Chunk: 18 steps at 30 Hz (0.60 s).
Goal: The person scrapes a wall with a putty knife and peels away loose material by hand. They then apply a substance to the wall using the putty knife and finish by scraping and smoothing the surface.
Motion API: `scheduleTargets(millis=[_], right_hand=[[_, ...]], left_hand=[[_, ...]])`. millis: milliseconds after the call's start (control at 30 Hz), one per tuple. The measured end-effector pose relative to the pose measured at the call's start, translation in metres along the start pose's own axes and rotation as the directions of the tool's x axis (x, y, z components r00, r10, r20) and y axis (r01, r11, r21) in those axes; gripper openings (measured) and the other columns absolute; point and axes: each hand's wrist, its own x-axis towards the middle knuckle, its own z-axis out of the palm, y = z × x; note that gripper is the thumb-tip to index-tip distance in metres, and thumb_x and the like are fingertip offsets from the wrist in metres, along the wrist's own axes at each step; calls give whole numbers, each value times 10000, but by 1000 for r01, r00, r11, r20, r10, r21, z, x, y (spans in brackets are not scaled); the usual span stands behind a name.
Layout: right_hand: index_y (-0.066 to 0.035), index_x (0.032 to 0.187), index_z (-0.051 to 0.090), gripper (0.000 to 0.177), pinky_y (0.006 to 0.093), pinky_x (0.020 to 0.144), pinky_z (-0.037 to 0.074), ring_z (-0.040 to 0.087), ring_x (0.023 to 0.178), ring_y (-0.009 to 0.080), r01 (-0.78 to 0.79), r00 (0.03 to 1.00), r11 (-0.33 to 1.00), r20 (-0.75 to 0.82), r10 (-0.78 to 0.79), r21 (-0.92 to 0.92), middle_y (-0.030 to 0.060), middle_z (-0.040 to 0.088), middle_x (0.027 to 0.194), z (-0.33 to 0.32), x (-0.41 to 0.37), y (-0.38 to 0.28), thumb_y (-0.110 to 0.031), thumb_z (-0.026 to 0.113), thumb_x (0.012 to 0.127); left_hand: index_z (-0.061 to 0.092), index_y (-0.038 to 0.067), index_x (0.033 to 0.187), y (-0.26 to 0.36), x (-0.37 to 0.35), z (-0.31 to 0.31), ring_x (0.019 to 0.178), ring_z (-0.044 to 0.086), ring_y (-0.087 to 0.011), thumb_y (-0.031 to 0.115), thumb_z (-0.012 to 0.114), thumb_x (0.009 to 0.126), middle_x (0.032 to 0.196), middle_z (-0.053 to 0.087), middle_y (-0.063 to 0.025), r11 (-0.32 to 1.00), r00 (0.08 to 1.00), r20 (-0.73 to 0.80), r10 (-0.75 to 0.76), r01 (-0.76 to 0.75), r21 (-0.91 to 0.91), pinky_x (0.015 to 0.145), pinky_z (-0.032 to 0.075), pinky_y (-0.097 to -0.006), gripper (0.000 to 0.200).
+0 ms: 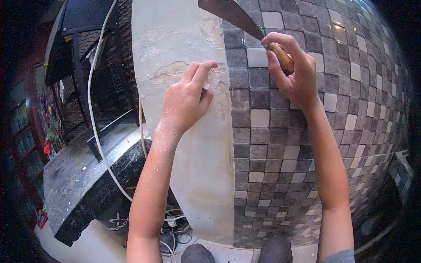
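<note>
My right hand [294, 70] is wrapped round the wooden handle [283, 59] of a scraper, up in front of the tiled wall. The scraper's dark metal blade [237, 17] widens up and to the left, leaving the top of the frame. My left hand [186, 94] is in front of the plaster strip [201, 162], its fingers curled round a small white flake [206, 87], mostly hidden. White dust speckles my left wrist and forearm. Around this hand the plaster has cracked, peeling patches [169, 72].
Grey and white mosaic tiles [280, 131] cover the wall on the right. To the left stands a dark stone slab [74, 175] with a rough edge. A white cable [91, 87] hangs in front of it. Below are a plug [171, 222] with wires and my feet [197, 253].
</note>
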Motion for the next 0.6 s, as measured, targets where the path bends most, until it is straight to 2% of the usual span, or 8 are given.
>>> scheduleTargets(millis=[100, 200, 300, 600], right_hand=[[-111, 1184, 615, 266, 343, 736, 573, 751, 875, 242, 36, 999, 999, -3, -36, -1, 124, 743, 992, 0, 1, 2, -59, 643, 924], [-101, 1182, 613, 264, 344, 756, 574, 751, 899, 240, 62, 998, 998, -11, -62, 1, 127, 742, 1002, 1, 1, 3, -49, 639, 925], [-98, 1180, 614, 264, 348, 775, 576, 752, 930, 249, 68, 998, 998, -9, -68, -8, 131, 740, 1012, 0, 1, 3, -43, 638, 923], [-113, 1180, 627, 276, 362, 783, 589, 753, 943, 282, 48, 999, 997, -13, -49, -56, 136, 749, 1013, 0, 1, 1, -57, 649, 910]], left_hand=[[520, 181, 1307, -1, 0, 4, 846, 703, -327, 4, 633, 849, 1117, 628, -125, 999, 999, -29, 19, -20, -26, 735, 574, -433, 504], [514, 180, 1305, 3, 2, 1, 895, 706, -333, -31, 636, 829, 1141, 632, -125, 998, 998, 30, -55, 55, -4, 755, 570, -434, 535], [509, 179, 1308, 2, 4, 1, 929, 706, -341, -29, 630, 837, 1149, 647, -134, 998, 998, 32, -53, 54, -11, 768, 565, -435, 529], [496, 173, 1318, -5, 9, 3, 947, 706, -345, -17, 620, 856, 1127, 682, -144, 1000, 1000, 1, 14, -14, 9, 793, 562, -446, 514]])
